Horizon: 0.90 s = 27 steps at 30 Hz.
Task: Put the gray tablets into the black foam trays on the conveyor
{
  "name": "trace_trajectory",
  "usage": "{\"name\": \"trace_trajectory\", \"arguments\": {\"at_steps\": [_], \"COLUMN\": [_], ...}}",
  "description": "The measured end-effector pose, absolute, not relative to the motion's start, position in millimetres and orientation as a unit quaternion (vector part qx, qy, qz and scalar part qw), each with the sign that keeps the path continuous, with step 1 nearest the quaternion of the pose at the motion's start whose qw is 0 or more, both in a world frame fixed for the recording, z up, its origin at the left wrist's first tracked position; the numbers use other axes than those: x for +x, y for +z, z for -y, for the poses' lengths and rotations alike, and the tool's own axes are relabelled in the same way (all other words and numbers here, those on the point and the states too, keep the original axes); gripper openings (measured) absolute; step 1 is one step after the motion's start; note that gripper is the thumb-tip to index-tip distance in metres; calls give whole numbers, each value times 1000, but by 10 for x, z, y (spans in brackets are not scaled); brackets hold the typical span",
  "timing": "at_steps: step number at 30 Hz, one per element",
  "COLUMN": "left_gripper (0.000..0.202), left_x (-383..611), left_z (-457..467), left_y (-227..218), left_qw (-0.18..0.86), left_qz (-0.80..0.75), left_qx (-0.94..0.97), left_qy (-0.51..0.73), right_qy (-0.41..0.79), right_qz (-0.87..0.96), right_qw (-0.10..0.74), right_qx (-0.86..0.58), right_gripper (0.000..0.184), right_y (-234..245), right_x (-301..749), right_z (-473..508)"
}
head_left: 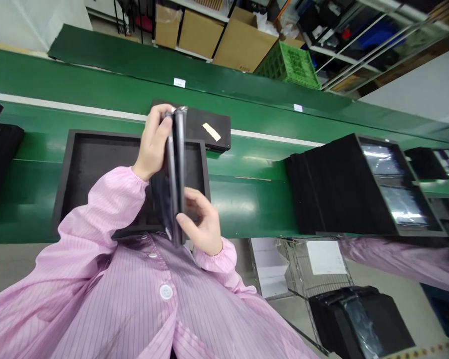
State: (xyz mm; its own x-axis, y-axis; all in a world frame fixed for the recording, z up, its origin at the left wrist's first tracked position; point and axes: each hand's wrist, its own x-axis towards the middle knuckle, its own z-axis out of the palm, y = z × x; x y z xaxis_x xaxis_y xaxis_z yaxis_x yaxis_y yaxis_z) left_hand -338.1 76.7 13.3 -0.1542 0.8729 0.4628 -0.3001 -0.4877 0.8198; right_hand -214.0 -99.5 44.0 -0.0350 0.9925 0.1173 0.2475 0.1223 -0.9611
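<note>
My left hand (152, 142) grips the upper end of two thin, flat dark panels (177, 169), seen almost edge-on and held upright side by side. Clear plastic film shows at their top, so they look bagged; their exact kind I cannot make out. Lower down, my right hand (202, 223) has its thumb and fingers around the panels' right edge. Below them lies a shallow black tray (101, 162) on the green bench, partly covered by my arms. Just behind it sits a flat black box (196, 124) with a cream tape strip (211, 132).
To the right, a stack of black trays (329, 184) holds film-wrapped items. Black foam-like pieces (2, 144) lie at far left. A co-worker's pink sleeve (400, 259) reaches in at right, above a wire cart (303, 269). Cartons (243, 40) and a green crate (290, 65) stand behind the bench.
</note>
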Motion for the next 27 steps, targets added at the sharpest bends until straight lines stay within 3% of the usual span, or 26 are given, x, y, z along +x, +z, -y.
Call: {"name": "trace_trajectory", "arguments": {"at_steps": [5, 10, 19, 23, 27], "left_gripper": [52, 48, 41, 34, 27], "left_x": [-3681, -3820, -3877, -3924, -3950], "left_z": [-768, -794, -891, -868, -838], "left_y": [109, 35, -275, -329, -319], "left_qw": [441, 435, 496, 496, 505], "left_qz": [-243, -304, -414, -434, -448], "left_qx": [457, 408, 303, 289, 298], "left_qy": [733, 743, 701, 694, 675], "right_qy": [465, 318, 215, 184, 227], "right_qz": [657, 500, 395, 325, 256], "right_qw": [393, 455, 349, 336, 320], "right_qx": [-444, -665, -822, -865, -884], "right_gripper": [27, 33, 30, 38, 36], "right_y": [400, 108, -982, -1224, -1368], "right_x": [-1939, -1041, 196, 524, 835], "right_z": [642, -318, -1785, -2121, -2265]}}
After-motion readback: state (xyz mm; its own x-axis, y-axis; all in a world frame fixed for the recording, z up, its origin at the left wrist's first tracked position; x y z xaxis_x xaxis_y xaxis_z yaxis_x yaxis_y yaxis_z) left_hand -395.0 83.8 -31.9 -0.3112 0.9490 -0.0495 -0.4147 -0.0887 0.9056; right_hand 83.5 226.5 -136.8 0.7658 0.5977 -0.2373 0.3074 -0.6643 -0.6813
